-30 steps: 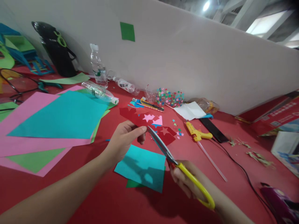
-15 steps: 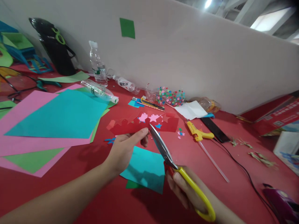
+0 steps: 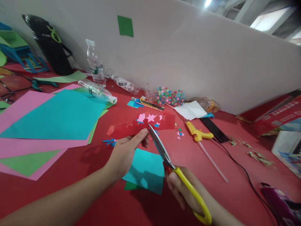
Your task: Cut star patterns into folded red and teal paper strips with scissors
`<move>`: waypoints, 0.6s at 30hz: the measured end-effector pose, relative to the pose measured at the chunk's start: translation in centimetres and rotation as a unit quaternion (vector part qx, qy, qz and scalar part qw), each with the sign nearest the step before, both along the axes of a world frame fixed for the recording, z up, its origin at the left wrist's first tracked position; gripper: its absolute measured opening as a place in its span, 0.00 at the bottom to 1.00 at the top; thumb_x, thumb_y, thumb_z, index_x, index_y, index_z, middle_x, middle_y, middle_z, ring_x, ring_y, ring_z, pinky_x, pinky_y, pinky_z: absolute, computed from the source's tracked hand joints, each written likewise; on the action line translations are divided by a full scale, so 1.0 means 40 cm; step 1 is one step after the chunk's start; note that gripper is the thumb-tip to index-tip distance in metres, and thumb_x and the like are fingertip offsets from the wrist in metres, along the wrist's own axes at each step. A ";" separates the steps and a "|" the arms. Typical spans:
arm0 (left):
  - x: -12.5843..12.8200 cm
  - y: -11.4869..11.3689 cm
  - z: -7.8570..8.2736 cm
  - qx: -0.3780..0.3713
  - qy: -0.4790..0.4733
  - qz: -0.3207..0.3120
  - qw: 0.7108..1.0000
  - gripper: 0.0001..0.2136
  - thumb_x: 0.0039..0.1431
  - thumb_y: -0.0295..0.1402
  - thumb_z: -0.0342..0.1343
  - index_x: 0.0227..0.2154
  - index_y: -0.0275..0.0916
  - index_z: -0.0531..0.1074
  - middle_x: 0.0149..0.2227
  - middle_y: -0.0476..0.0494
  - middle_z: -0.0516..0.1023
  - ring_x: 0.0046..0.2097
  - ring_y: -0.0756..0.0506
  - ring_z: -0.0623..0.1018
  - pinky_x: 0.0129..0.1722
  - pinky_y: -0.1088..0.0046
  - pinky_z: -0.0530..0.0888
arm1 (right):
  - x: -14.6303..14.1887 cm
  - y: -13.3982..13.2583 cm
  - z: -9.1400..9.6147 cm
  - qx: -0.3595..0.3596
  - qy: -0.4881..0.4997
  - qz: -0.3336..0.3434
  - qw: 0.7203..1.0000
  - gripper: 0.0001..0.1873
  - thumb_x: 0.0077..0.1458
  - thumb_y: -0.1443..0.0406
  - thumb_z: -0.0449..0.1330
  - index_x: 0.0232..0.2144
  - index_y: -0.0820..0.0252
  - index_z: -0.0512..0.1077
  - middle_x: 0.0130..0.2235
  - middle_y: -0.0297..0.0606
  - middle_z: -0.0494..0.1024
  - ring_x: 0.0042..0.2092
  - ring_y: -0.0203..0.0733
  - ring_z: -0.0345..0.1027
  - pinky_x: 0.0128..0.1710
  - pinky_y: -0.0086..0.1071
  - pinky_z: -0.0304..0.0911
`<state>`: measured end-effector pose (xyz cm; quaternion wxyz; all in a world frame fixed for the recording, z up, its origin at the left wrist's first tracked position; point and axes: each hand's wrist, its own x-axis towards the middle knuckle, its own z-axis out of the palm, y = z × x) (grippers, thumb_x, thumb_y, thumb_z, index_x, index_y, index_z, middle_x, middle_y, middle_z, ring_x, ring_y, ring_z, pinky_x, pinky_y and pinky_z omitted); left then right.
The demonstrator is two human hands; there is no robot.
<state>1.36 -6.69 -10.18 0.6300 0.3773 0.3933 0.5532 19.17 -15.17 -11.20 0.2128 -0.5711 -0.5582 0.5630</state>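
Note:
My left hand is closed, its thumb and fingers pinching the lower edge of a red paper strip. The strip has star-shaped cutouts along its upper side. My right hand grips scissors with red and yellow handles. Their blades look nearly together, with the tips at the strip beside my left fingertips. Whether paper lies between the blades I cannot tell. Pink star pieces and blue bits show around the strip. Below the hands lies a turquoise paper sheet, partly over a green piece.
Large turquoise sheets and pink ones spread at left. Behind are bottles, a black flask, a yellow utility knife and a star-filled clear container. A yellow glue gun with a cord and a phone lie right.
The whole view has shifted slightly, so things appear a little further left. Both hands keep their grips, and the scissor tips stay at the strip.

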 end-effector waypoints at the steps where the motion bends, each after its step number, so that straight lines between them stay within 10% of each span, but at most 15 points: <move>1: -0.001 0.000 0.000 0.000 0.000 -0.001 1.000 0.12 0.53 0.37 0.60 0.18 0.38 0.76 0.21 0.49 0.74 0.30 0.49 0.71 0.34 0.73 0.68 | 0.002 0.001 0.002 0.004 -0.002 0.002 1.000 0.33 0.50 0.34 0.42 0.22 0.56 0.59 0.10 0.24 0.55 0.13 0.30 0.48 0.14 0.25 0.44; 18: -0.024 0.019 -0.005 0.054 0.030 -0.038 0.997 0.13 0.55 0.34 0.57 0.16 0.39 0.73 0.20 0.48 0.72 0.29 0.48 0.70 0.33 0.72 0.68 | 0.030 0.017 0.000 0.010 -0.028 0.007 1.000 0.27 0.53 0.40 0.47 0.21 0.56 0.57 0.10 0.25 0.57 0.13 0.29 0.48 0.15 0.26 0.42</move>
